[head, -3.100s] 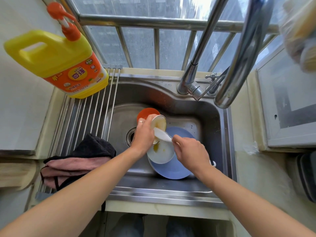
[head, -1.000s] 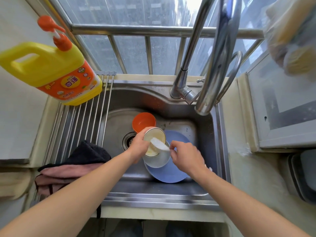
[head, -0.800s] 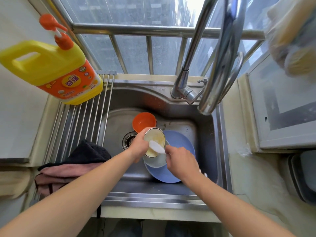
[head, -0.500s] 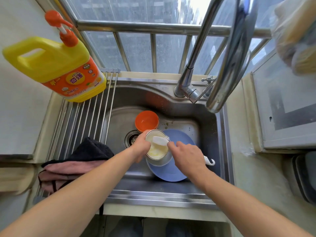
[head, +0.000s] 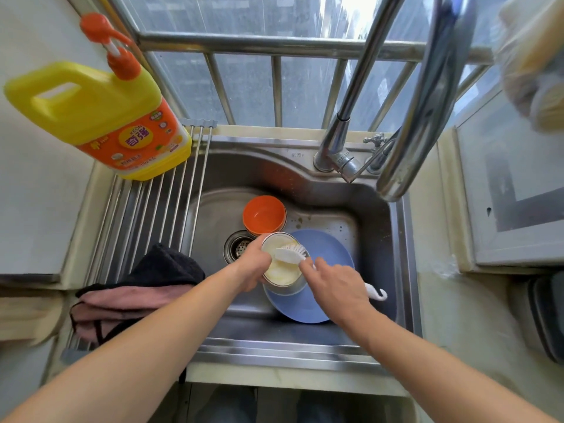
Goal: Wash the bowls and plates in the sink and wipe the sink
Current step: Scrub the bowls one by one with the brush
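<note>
The left hand [head: 254, 265] grips a small cream bowl [head: 282, 265] by its near-left rim, fingers curled round the wall, and holds it tipped over the steel sink [head: 378, 239], so that the inside faces up toward the person and the brush can reach it. The right hand [head: 334, 283] is closed round the handle of a white dish brush [head: 290, 253]; the bristled head lies across the bowl's far rim, while the hooked end of the handle juts out right of the wrist.

Directly under the bowl sits what looks like a white bowl, and under that a blue plate [head: 328, 306] on the sink floor, presumably stacked there so drips fall onto dishes yet to be washed. An orange bowl [head: 264, 213] stands just beyond the held bowl, beside the drain [head: 238, 247].

The faucet [head: 406, 123] arches over the sink's far right corner; no water shows running. Left of the sink, a yellow detergent bottle [head: 100, 123] stands on the roll-up drying rack [head: 146, 215], where dark and pink cloths [head: 137, 288] lie.
</note>
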The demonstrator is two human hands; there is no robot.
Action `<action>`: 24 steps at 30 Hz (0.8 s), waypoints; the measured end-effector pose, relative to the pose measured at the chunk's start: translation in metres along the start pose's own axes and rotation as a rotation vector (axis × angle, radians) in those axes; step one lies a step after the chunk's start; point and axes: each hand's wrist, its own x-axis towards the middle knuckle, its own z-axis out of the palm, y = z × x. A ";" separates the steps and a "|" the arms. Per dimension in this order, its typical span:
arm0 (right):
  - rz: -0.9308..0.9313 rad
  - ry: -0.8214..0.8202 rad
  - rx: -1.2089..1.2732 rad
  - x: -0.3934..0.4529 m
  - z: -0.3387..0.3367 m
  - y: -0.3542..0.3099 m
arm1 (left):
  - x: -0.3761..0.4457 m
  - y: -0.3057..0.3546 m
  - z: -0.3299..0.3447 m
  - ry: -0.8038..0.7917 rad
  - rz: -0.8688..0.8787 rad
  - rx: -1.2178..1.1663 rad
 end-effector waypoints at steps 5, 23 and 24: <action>0.519 -0.401 1.124 0.003 0.005 -0.008 | 0.002 -0.003 -0.005 0.054 0.054 0.049; 0.641 -0.186 1.023 0.014 0.014 0.015 | -0.002 0.011 -0.029 -0.195 -0.196 0.252; 0.667 -0.239 1.098 0.017 0.014 0.012 | -0.003 0.011 -0.028 -0.230 -0.191 0.246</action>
